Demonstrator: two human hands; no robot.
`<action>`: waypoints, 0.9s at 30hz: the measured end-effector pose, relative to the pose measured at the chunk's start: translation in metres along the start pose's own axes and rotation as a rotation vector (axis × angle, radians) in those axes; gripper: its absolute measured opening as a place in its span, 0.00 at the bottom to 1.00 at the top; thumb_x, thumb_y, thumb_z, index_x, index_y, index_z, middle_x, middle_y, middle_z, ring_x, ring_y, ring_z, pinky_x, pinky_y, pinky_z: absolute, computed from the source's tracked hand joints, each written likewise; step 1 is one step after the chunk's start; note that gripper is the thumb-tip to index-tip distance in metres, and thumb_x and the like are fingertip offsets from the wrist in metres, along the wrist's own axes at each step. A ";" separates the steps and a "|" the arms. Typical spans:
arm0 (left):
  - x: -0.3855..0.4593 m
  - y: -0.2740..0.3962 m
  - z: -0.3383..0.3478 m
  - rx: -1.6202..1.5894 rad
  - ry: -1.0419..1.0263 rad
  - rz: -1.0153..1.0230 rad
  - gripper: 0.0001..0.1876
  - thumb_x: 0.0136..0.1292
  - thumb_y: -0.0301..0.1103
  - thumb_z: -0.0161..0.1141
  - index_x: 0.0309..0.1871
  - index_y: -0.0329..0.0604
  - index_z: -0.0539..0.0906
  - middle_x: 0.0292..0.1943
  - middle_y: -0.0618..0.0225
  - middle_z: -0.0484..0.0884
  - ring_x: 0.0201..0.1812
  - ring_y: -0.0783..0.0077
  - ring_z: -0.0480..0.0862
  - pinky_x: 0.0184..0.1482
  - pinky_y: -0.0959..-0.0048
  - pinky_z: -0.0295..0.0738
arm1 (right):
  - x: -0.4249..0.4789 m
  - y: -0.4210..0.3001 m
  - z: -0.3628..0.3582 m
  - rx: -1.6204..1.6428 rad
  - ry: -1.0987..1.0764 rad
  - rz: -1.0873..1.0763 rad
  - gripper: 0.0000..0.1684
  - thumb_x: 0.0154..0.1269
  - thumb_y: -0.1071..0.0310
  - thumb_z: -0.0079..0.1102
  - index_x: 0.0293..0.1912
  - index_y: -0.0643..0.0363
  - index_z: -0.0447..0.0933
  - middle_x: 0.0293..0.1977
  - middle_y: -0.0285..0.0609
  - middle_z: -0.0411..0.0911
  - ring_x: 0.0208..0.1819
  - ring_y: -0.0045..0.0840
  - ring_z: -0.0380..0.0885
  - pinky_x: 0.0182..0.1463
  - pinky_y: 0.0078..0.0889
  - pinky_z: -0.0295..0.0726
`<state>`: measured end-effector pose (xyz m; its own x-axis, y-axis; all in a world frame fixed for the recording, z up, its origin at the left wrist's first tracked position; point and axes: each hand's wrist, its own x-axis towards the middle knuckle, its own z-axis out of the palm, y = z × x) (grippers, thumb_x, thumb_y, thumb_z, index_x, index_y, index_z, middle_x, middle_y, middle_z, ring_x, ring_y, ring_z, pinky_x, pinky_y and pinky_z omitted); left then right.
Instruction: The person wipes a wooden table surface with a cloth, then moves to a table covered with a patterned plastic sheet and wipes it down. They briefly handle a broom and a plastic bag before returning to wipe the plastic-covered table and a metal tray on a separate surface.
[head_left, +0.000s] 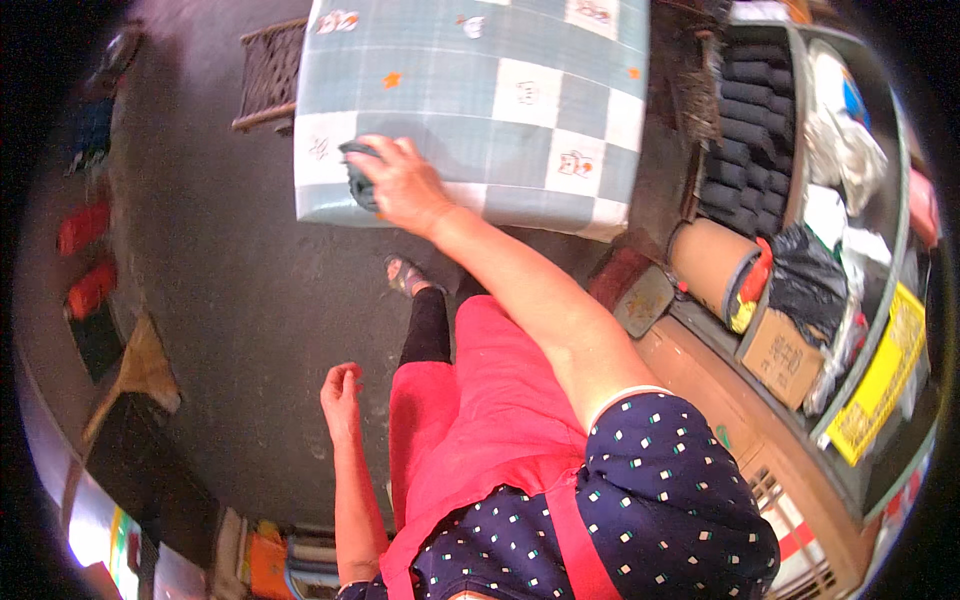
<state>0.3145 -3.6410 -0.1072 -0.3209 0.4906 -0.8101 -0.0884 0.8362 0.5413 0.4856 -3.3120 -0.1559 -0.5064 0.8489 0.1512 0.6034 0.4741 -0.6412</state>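
My right hand (411, 184) presses a dark green cloth (360, 184) onto a table near its left front corner. A glossy checkered tablecloth (450, 86) in grey-green and white, with small printed drawings and orange stars, covers the table and folds down over its front edge. Low at my left side hangs my left hand (342, 394), its fingers loosely curled and apart, with nothing visible in it. A pink-red apron (510, 375) covers my front, and one sandalled foot (405, 275) shows on the dark floor before the table.
A woven stool (270, 75) stands against the table's left side. At right, a cabinet holds a tan cylindrical container (709, 262), a black plastic bag (810, 277) and a cardboard box (780, 360). A broom (150, 360) leans at the far left.
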 end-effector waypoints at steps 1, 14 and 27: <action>0.012 0.016 0.002 0.042 -0.011 0.056 0.10 0.75 0.33 0.53 0.50 0.39 0.82 0.45 0.69 0.84 0.49 0.75 0.83 0.49 0.72 0.77 | -0.021 0.032 -0.010 -0.079 0.012 0.014 0.29 0.54 0.78 0.54 0.58 0.53 0.77 0.61 0.46 0.72 0.55 0.46 0.73 0.61 0.44 0.75; 0.158 0.252 0.072 0.822 0.172 0.934 0.26 0.63 0.31 0.64 0.64 0.39 0.73 0.69 0.49 0.67 0.65 0.43 0.73 0.63 0.55 0.73 | -0.129 0.210 -0.235 -0.446 0.606 0.827 0.26 0.57 0.79 0.52 0.57 0.61 0.77 0.54 0.51 0.77 0.58 0.44 0.75 0.64 0.42 0.72; 0.288 0.362 0.150 1.221 0.353 0.956 0.36 0.62 0.45 0.58 0.74 0.51 0.65 0.78 0.57 0.53 0.79 0.50 0.50 0.75 0.39 0.39 | 0.172 0.342 -0.227 0.156 0.316 0.655 0.16 0.68 0.74 0.52 0.54 0.63 0.77 0.51 0.51 0.78 0.50 0.44 0.78 0.54 0.42 0.78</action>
<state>0.3318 -3.1601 -0.1781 -0.0205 0.9940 -0.1076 0.9865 0.0376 0.1596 0.7448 -2.9508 -0.1783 0.1425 0.9843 -0.1044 0.6143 -0.1707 -0.7704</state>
